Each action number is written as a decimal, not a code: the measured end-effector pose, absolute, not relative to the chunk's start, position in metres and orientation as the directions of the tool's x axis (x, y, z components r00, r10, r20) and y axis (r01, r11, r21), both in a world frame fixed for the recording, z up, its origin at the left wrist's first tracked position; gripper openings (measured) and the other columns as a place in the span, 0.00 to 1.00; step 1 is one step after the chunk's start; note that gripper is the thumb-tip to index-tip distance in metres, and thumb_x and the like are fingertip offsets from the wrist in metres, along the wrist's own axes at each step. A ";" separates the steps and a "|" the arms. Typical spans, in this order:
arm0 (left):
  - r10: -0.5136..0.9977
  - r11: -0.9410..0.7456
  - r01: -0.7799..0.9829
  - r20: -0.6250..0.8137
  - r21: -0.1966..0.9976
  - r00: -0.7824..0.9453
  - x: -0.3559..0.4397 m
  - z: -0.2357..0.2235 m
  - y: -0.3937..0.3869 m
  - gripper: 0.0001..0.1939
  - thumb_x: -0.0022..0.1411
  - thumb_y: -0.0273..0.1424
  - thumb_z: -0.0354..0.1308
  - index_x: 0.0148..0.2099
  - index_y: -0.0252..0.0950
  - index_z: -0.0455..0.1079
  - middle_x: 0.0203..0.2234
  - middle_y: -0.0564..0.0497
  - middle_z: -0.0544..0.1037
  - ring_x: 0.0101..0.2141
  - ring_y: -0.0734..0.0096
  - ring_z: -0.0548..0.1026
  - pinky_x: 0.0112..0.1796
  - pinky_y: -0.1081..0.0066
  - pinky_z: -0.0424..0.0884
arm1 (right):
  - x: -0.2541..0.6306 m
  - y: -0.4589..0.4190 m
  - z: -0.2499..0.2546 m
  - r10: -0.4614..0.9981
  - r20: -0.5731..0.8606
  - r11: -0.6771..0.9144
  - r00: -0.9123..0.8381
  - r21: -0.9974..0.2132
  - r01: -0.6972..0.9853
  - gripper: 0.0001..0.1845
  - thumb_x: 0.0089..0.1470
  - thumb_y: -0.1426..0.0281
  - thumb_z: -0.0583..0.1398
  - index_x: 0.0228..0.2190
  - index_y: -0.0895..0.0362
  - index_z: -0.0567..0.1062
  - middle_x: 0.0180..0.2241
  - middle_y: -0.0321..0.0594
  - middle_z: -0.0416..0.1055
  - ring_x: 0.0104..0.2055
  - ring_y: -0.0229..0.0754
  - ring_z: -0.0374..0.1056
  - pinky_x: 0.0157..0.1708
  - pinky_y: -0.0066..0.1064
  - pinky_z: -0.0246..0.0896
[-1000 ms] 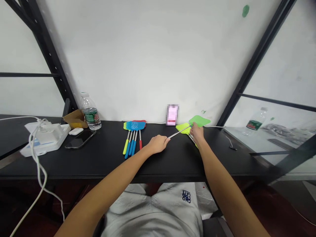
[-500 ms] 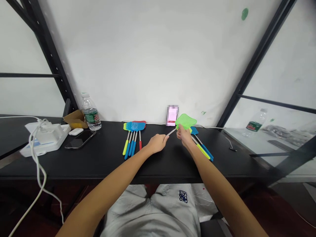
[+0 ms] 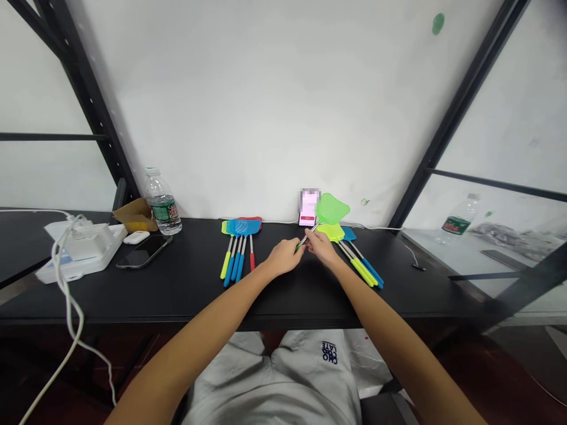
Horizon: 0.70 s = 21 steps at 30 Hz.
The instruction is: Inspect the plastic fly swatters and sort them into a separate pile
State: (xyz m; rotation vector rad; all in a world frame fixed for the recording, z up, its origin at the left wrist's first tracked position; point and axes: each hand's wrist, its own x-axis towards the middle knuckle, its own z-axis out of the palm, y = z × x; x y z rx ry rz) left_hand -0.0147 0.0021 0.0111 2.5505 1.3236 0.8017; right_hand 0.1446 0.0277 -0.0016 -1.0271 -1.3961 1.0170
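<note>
My left hand grips the handle end of a green fly swatter. My right hand pinches its thin metal rod just beyond the left hand, so both hands hold it and nearly touch. The swatter's green head stands up in the air in front of the small phone at the wall. Under and right of my right hand lie several swatters with yellow-green and blue handles. A second bunch of swatters lies to the left on the black table.
At the left stand a water bottle, a cardboard piece, an earbud case, a dark phone and a white box with a cable. Black frame posts rise on both sides. Another bottle stands on the right-hand table.
The swatter's rod has shortened: my right hand slid left along it toward my left hand, and the green head came from the right pile up to the middle.
</note>
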 end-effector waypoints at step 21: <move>0.813 -0.469 0.397 0.210 0.789 0.544 -0.009 0.011 0.002 0.17 0.67 0.40 0.42 0.31 0.36 0.61 0.13 0.58 0.66 0.14 0.77 0.64 0.22 0.76 0.61 | 0.157 0.027 0.011 0.974 0.226 0.225 0.002 -0.972 -0.071 0.23 0.52 0.50 0.59 0.24 0.56 0.62 0.13 0.26 0.50 0.13 0.28 0.44 0.13 0.22 0.35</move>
